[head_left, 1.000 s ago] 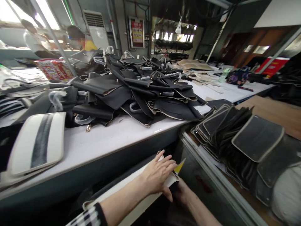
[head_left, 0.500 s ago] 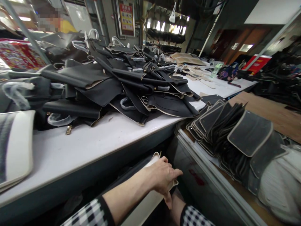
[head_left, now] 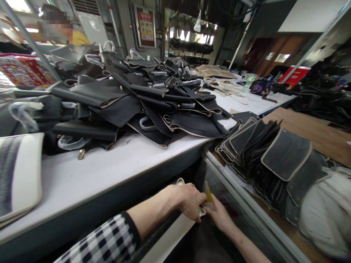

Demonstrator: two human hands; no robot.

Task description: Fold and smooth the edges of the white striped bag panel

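Note:
My left hand [head_left: 189, 199] is closed over the top end of a black leather piece with a pale edge and underside [head_left: 171, 237], low between the table and the cabinet. Just to its right, my right hand [head_left: 218, 213] pinches a thin, pointed yellow strip [head_left: 209, 193]; its exact kind is unclear. The two hands almost touch at the curled end of the leather. Below them, the rest of the piece drops into shadow.
Black leather bag parts [head_left: 115, 106] with plastic-wrapped handles are heaped on the white table [head_left: 109, 171]. A stack of dark flaps [head_left: 286, 155] lies on the right beside a plastic bag [head_left: 327, 215]. A pale panel [head_left: 27, 171] sits at left. Another person [head_left: 79, 34] is behind.
My right hand has come out from beneath the left to its right side, and the yellow strip now shows in its fingers. My left hand stays on the leather piece.

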